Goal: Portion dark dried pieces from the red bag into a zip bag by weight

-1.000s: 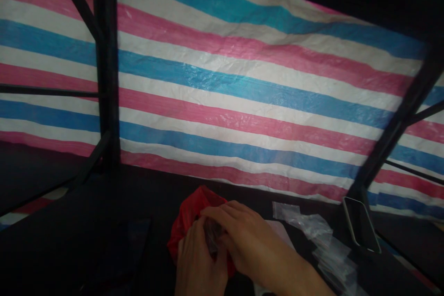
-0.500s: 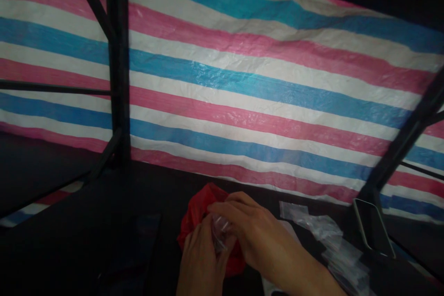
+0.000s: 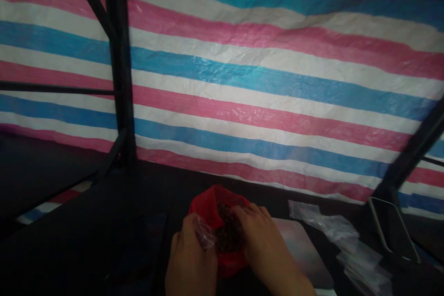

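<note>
Fingers (image 3: 189, 225) of the left hand (image 3: 190, 261) are pinching clear plastic (image 3: 205, 233)

Right hand (image 3: 263, 240) is sitting in brown bits (image 3: 226, 236) in the red bag (image 3: 202, 205) on the tabletop (image 3: 163, 182), grip hidden; if a push is folding the soft side, bits could be spilling

My bag (image 3: 227, 261) is red; the bits (image 3: 228, 237) inside are dark brown. The sheet (image 3: 260, 106) has pink, white and blue stripes; my table (image 3: 163, 185) is black.
</note>
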